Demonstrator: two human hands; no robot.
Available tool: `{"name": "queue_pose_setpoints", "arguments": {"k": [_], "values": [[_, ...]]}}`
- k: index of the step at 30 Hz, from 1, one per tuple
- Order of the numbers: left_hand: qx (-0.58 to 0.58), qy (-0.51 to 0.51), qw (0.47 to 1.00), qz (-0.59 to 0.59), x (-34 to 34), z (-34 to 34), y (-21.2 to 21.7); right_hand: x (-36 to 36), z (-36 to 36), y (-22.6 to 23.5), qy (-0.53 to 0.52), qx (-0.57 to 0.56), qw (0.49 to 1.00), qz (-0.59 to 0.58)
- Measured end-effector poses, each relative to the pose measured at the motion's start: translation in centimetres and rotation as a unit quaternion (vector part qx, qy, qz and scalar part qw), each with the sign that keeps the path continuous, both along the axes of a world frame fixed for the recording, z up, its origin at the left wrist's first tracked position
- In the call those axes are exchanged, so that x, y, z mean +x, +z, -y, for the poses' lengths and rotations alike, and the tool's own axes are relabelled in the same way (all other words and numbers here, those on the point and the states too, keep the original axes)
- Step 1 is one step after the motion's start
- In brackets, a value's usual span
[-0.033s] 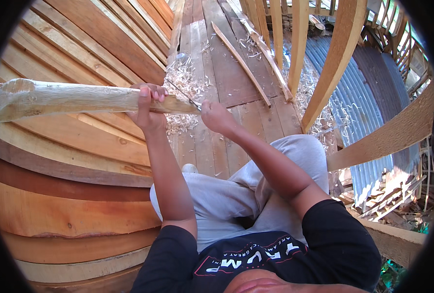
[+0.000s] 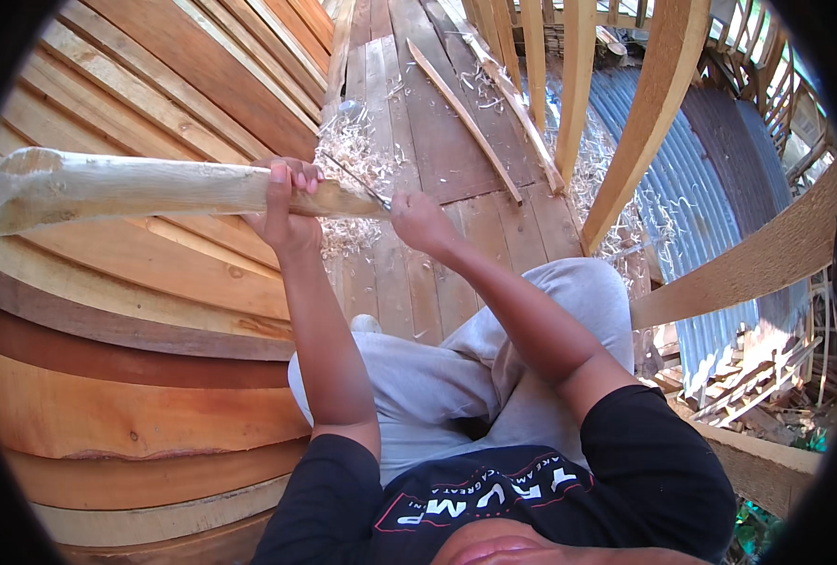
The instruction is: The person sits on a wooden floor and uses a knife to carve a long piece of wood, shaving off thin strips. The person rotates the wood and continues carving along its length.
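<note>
A pale, peeled wooden pole (image 2: 155,188) runs in from the left, roughly level, thick at its far left and narrower toward my hands. My left hand (image 2: 289,202) is wrapped round it near its right end, thumb on the near side and fingers over the top. Just past that end, my right hand (image 2: 422,223) is closed in a fist on what looks like a knife; its handle is hidden in the fist. The thin dark blade (image 2: 348,172) slants up and left from the fist, beside the pole's tip.
Stacked boards (image 2: 136,395) fill the left side. Curly wood shavings (image 2: 357,151) lie on the plank floor (image 2: 437,141) beyond my hands. Two long strips, one a narrow wooden strip (image 2: 466,122), lie farther off. Upright wooden posts (image 2: 649,122) and blue corrugated sheeting (image 2: 663,188) are at the right.
My right hand has shifted very slightly to the right with the knife. The left hand keeps its grip on the pole.
</note>
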State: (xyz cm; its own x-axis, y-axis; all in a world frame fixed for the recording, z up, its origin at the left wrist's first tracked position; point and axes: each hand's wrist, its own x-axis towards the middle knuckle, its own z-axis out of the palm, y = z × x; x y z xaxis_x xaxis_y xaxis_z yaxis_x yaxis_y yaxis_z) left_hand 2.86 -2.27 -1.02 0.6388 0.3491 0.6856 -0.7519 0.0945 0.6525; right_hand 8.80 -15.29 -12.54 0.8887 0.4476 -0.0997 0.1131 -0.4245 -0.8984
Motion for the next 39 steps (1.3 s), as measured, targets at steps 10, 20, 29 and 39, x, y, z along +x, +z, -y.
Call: {"name": "queue_pose_setpoints", "arguments": {"k": [10, 20, 29, 39], "values": [[-0.004, -0.014, 1.000, 0.004, 0.7, 0.2, 0.2, 2.3, 1.2, -5.0, 0.021, -0.025, 0.999, 0.002], [-0.010, -0.059, 0.998, 0.015, 0.7, -1.2, 0.0, 2.5, 3.8, -5.8, 0.036, -0.113, 0.986, -0.117], [0.024, -0.168, 0.985, 0.039, 1.1, -3.6, -0.7, 4.4, 1.3, -10.0, 0.024, -0.078, 0.997, 0.013], [0.056, -0.182, 0.978, 0.091, -2.4, -6.3, -2.0, -0.8, -0.5, 0.9, 0.078, -0.109, 0.991, -0.021]]}}
